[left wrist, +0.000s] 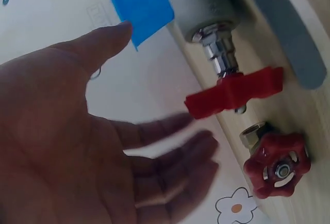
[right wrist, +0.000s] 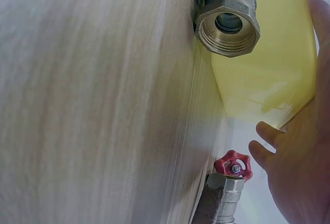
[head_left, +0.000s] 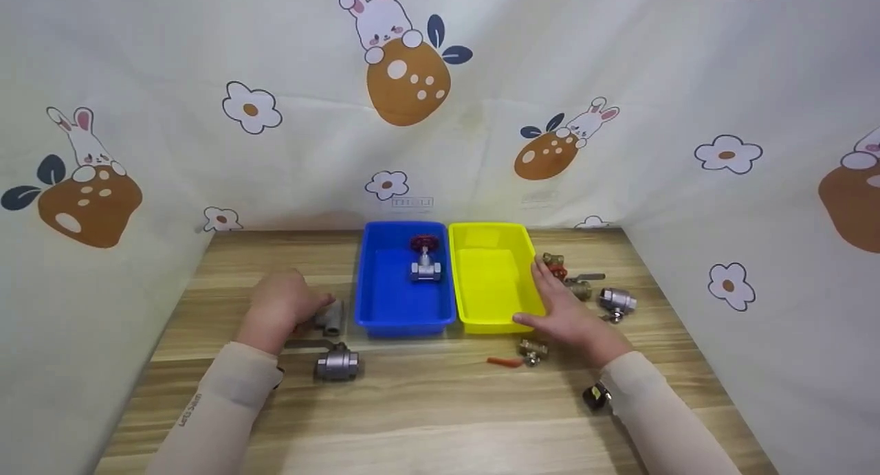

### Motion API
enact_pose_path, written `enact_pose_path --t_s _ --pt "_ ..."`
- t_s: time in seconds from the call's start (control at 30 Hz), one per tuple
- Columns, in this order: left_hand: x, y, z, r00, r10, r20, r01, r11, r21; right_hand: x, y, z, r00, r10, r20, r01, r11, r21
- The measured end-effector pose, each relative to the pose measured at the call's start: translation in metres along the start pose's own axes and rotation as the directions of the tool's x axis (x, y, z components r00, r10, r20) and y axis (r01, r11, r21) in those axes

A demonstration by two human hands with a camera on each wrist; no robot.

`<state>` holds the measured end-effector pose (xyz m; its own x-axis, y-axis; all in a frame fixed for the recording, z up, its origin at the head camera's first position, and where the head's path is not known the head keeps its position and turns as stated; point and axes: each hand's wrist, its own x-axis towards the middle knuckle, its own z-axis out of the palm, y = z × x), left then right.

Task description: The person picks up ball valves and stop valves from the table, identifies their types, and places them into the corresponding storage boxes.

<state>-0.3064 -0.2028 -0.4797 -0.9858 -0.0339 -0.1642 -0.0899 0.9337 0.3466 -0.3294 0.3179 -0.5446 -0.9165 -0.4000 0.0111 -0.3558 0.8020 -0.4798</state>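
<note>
My left hand (head_left: 278,308) hovers over the left of the table with fingers apart and nothing between them. Close to its fingertips in the left wrist view is a grey valve (left wrist: 203,2) with a red butterfly handle (left wrist: 232,91); a round red handwheel (left wrist: 278,165) on a brass valve sits just beyond. My right hand (head_left: 567,317) lies spread along the right wall of the yellow bin (head_left: 498,327), thumb at its front corner. Against the yellow bin stands a blue bin (head_left: 405,324), which holds a valve with a red handwheel (head_left: 425,271).
A steel ball valve (head_left: 337,363) lies before the left hand. In front of the yellow bin is a small brass valve (head_left: 533,348) with an orange lever. Several valves, one of them steel (head_left: 617,299), lie to the right. A printed cloth (head_left: 481,138) walls the table.
</note>
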Motion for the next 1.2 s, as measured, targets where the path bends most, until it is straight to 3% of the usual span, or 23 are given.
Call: enact_pose_path --t_s 0.17,0.27,0.5,0.83,1.2 --pt "-0.004 0.005 0.007 0.997 -0.058 0.05 0.054 0.995 0.079 0.0 -0.001 -0.001 1.0 0.005 0.015 -0.005 1.0 -0.007" --pt "-0.005 0.007 0.012 0.995 -0.059 0.081 0.052 0.995 0.087 0.0 -0.001 -0.002 1.0 0.013 0.02 -0.013 1.0 -0.004" --pt "-0.007 0.007 0.021 0.999 -0.015 0.051 0.013 0.999 0.053 0.001 0.0 -0.001 1.0 0.013 0.015 -0.013 1.0 0.001" --pt "-0.007 0.011 0.025 0.998 -0.044 0.052 0.041 0.997 0.06 0.001 0.0 0.001 1.0 0.013 -0.004 -0.013 1.0 -0.004" --pt "-0.003 0.011 0.029 0.997 -0.016 0.075 0.014 0.999 0.031 0.001 0.001 0.001 1.0 0.002 -0.012 -0.002 1.0 -0.002"
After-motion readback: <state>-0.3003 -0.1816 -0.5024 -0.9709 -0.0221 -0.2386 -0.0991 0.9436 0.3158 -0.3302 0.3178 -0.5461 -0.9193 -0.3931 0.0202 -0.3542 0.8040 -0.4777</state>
